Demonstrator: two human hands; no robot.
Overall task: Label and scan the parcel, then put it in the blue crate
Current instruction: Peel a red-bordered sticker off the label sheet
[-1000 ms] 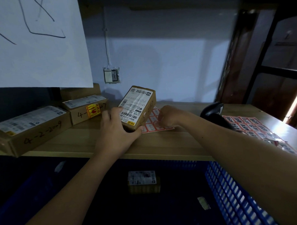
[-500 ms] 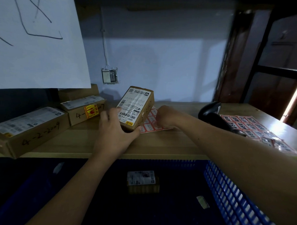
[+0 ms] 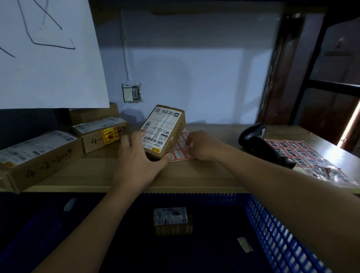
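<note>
Here one white paper sheet (image 3: pixel 39 53) with pen strokes fills the upper left of the frame. One blue crate (image 3: pixel 280 241) spans the bottom, and in it, at lower centre, lie one small labelled box (image 3: pixel 172 220) and one pale scrap (image 3: pixel 244 244). One wooden table (image 3: pixel 196 172) crosses the middle. At its left edge sit three cardboard boxes: a long one (image 3: pixel 35 159) hand-marked "4-2-2009", a shorter one (image 3: pixel 101 133) with a red-and-yellow sticker, and a third (image 3: pixel 92 115) behind, mostly hidden. Two sticker sheets lie on the table: a large one (image 3: pixel 310 158) at the right edge, a smaller one (image 3: pixel 181 148) at centre. One black barcode scanner (image 3: pixel 256 139) rests just left of the large sheet.

The parcel (image 3: pixel 164 130), one brown box with a white shipping label, is tilted at the centre of the frame, its lower end gripped by the left hand (image 3: pixel 139 160), whose fingers (image 3: pixel 132 138) wrap its left side. The right hand (image 3: pixel 201 143) rests on the smaller sheet, fingers curled and pinching at a sticker.
</note>
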